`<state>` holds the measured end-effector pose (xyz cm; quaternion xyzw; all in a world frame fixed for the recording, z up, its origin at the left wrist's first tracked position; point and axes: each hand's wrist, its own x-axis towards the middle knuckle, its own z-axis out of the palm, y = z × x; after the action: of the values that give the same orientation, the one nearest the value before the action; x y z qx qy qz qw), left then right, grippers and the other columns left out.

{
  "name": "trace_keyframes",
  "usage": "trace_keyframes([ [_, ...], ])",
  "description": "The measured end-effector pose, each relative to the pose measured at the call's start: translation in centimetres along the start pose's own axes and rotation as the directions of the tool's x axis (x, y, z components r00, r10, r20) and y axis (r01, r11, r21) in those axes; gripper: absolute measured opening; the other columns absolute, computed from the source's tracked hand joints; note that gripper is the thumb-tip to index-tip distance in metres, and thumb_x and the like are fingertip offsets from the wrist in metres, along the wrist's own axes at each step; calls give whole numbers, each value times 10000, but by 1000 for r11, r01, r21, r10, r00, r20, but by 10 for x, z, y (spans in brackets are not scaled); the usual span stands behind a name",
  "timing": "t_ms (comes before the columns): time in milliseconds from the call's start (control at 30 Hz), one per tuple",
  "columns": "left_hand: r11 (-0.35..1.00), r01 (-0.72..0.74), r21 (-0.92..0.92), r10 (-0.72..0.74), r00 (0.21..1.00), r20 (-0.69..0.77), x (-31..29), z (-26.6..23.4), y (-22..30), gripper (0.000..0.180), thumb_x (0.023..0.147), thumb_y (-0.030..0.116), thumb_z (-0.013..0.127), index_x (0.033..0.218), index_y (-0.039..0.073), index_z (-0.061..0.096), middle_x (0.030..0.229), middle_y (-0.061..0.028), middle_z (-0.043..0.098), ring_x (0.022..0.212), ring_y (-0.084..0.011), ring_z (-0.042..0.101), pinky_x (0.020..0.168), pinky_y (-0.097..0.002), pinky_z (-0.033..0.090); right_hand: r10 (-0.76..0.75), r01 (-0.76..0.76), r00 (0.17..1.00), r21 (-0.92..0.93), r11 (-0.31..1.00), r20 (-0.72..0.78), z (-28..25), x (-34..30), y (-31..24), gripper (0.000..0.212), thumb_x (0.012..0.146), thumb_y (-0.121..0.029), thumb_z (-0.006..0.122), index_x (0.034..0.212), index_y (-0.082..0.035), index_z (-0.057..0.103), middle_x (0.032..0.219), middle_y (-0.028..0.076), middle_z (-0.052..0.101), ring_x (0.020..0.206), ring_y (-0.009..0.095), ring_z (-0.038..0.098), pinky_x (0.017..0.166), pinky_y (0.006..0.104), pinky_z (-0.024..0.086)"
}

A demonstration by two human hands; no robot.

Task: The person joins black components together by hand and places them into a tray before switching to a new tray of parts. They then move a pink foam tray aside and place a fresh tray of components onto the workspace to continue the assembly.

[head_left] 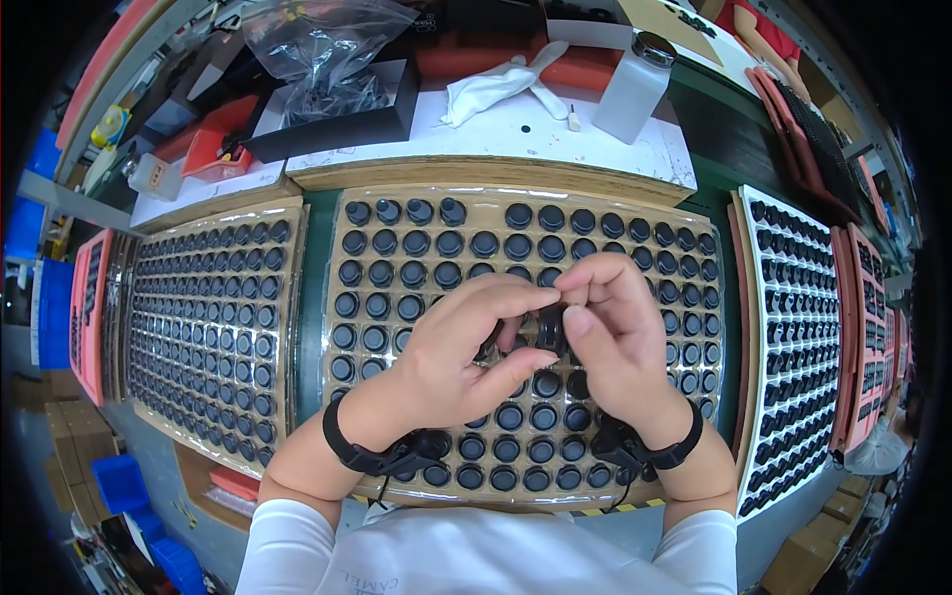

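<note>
Both hands meet above the middle of a clear blister tray [476, 201] filled with rows of round black capped parts. A small glossy black part [551, 330] is pinched between my left hand [451, 347] and my right hand [625, 347]. The left thumb and forefinger close on it from one side, the right thumb and fingers from the other. Another dark piece [490, 343] shows inside the curl of my left fingers; its shape is partly hidden. In the tray's far row, a few parts [452, 210] stand taller and narrower than the rest, beside a vacant pocket.
Similar trays stand left [208, 327] and right [793, 347]. Behind is a white shelf [476, 149] with a black box [337, 129] holding a plastic bag, white gloves [496, 89], and a bottle [635, 89]. A red bin [220, 144] sits back left; another person's arm [769, 45] is far right.
</note>
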<state>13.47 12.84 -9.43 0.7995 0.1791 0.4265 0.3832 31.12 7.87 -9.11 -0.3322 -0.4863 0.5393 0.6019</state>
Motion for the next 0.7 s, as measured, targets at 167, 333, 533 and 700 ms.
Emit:
trace_keyframes([
  [167, 1000, -8, -9, 7, 998, -67, 0, 3, -1, 435, 747, 37, 702, 1152, 20, 544, 1009, -108, 596, 607, -131, 519, 606, -261, 459, 110, -109, 994, 43, 993, -16, 2, 1, -4, 255, 913, -193, 533, 1086, -26, 449, 879, 11, 483, 779, 74, 437, 691, 212, 369],
  [333, 1000, 28, -9, -29, 996, -85, -1, 4, -4, 408, 775, 50, 683, 1157, 23, 543, 959, -94, 597, 623, -121, 525, 623, -255, 458, -15, 32, 998, -268, 963, 65, -5, 2, 2, 244, 843, -36, 601, 1068, -27, 506, 898, 23, 516, 776, 90, 466, 711, 229, 410],
  [533, 977, 139, -163, -154, 985, -83, -5, 4, -15, 326, 847, 98, 620, 1150, 11, 534, 870, -61, 586, 634, -110, 519, 629, -242, 453, -225, 256, 967, -540, 802, 123, 0, 12, -1, 256, 794, -7, 641, 1035, -26, 558, 902, 51, 527, 783, 122, 488, 703, 242, 427],
  [700, 731, 416, -541, -527, 848, -60, -5, 3, -23, 245, 938, 219, 498, 1075, 16, 518, 806, -54, 575, 631, -101, 522, 541, -216, 409, -142, 133, 989, -599, 790, 33, 4, 22, 9, 234, 808, -18, 619, 1037, -15, 571, 910, 41, 513, 793, 109, 468, 734, 233, 406],
])
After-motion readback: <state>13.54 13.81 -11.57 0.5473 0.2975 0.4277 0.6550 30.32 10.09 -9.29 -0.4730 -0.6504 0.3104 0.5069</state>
